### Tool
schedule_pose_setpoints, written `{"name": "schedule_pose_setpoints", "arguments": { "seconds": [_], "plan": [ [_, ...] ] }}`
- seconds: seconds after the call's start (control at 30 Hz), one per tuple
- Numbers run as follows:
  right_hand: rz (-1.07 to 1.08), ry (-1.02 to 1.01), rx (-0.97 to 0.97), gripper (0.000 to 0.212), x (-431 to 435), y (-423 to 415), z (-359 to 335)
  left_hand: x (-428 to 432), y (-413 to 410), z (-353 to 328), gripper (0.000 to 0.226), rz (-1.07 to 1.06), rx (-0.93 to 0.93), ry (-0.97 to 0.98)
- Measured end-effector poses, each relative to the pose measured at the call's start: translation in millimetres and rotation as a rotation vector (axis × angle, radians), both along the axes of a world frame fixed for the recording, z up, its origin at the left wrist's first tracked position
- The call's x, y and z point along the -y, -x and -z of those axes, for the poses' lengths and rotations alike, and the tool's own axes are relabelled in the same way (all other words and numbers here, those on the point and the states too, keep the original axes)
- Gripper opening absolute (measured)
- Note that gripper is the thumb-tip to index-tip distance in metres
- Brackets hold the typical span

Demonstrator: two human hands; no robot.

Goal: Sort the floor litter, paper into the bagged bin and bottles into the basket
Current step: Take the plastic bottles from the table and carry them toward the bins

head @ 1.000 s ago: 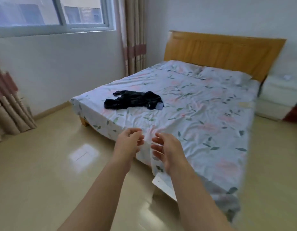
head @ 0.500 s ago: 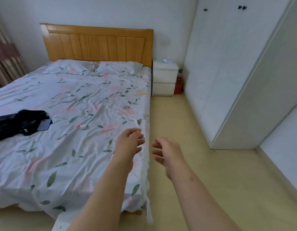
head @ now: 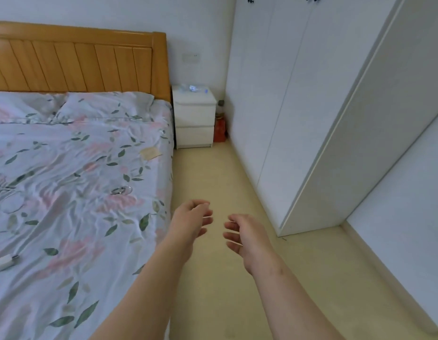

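Two empty hands reach forward over the floor point(head: 213, 182) beside the bed point(head: 78, 192). The left hand point(head: 191, 220) is close to the bed's edge and the right hand point(head: 247, 235) is farther from it. The fingers of both are loosely curled and grip nothing.

No litter shows on the strip of floor between the bed and the wardrobe point(head: 274, 119), and neither bin nor basket is in view. The nearest likely target is what looks like a clear bottle point(head: 193, 89). It lies on its side on the nightstand point(head: 194, 119) at the head of the bed, well beyond both hands, and it is too blurred to read its long axis surely. Reaching it would probably mean walking the length of the bed, and neither hand is clearly nearer. A tan paper slip point(head: 151, 152) lies on the bed near its floor-side edge, closer to the left hand.

Compared with half a second ago, the view has swung away from the bed toward the wardrobe. The dark garment on the bed has left the frame, and the hands keep the same loose pose.
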State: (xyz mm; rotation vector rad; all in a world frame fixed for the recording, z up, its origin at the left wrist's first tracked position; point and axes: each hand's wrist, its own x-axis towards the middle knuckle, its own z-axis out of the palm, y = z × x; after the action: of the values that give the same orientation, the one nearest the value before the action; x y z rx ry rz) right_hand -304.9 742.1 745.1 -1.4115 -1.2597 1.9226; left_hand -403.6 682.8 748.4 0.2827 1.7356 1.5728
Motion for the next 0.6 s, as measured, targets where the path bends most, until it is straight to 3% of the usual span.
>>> {"name": "schedule_pose_setpoints", "arguments": {
  "seconds": [0.2,0.6],
  "plan": [
    [0.096,0.048,-0.02,0.008,-123,49,13,-125,54,16,0.01,0.062,0.01,0.061],
    [-0.062,0.03,0.007,0.009,-399,223,22,-395,222,19,0.011,-0.067,0.024,0.078]
  ]
}}
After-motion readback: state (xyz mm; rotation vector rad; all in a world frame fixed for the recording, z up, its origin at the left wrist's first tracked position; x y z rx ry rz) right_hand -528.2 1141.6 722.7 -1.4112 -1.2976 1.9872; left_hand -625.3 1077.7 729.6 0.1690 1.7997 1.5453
